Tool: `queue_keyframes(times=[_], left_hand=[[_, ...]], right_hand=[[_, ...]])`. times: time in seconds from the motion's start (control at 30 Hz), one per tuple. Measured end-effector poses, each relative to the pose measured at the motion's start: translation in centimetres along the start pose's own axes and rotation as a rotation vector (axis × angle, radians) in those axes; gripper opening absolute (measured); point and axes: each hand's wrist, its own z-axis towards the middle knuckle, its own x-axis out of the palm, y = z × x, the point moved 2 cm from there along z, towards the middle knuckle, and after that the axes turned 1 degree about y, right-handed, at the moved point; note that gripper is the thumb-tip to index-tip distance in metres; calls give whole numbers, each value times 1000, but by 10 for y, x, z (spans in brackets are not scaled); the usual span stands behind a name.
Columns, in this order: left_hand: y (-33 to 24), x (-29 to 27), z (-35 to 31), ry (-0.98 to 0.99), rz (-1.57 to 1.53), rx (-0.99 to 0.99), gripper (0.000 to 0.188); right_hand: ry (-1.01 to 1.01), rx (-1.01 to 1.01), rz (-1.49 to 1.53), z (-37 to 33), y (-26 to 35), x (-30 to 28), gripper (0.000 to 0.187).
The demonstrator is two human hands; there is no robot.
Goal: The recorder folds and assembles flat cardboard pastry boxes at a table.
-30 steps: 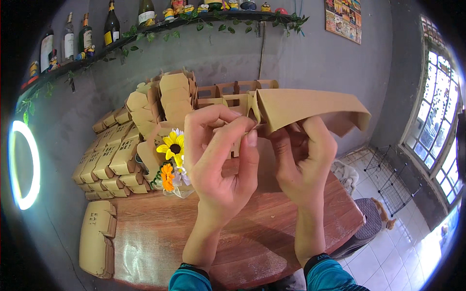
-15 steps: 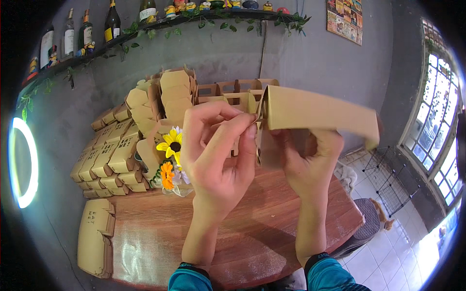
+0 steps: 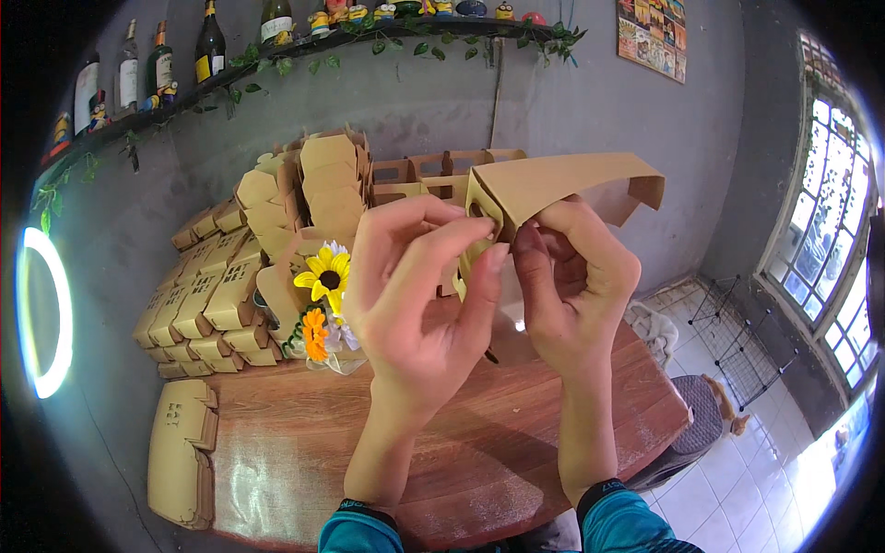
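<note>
Above the table I hold a partly folded brown cardboard piece (image 3: 562, 175), its long panel bending out to the right with a turned-down end. My left hand (image 3: 415, 304) pinches the near-left edge beside an opening, thumb and index finger close together. Under the panel, the curled fingers and thumb of my right hand (image 3: 581, 286) grip its lower edge. My fingers hide part of the fold. Behind my left hand stands a bunch of flowers, with a yellow flower (image 3: 324, 274) and an orange flower (image 3: 315, 334).
Stacked brown boxes (image 3: 207, 295) fill the table's left back. Taller folded cartons (image 3: 332, 180) and cardboard carriers with cut-out windows (image 3: 442, 166) stand behind. Flat cardboard pieces (image 3: 180, 452) lie at the left edge of the wooden table (image 3: 304, 442). A black stool (image 3: 696, 424) adjoins the right edge.
The cardboard's long panel has swung left and up, its free end now farther from the window. My hands have come closer together, the left fingers shifting slightly right.
</note>
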Motion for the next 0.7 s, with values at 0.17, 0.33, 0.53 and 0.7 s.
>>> queue_keyframes(times=[0.17, 0.33, 0.53, 0.7], left_hand=[[0, -5, -4, 11, -41, -93, 19], [4, 3, -5, -1, -47, 23, 8], [7, 12, -6, -56, -82, -18, 18], [9, 10, -6, -61, -83, 18, 16]], right_hand=[[80, 155, 100, 1, 3, -6, 14], [115, 163, 106, 1, -3, -8, 21], [103, 160, 130, 1, -3, -11, 20], [85, 84, 24, 3, 5, -10, 18]])
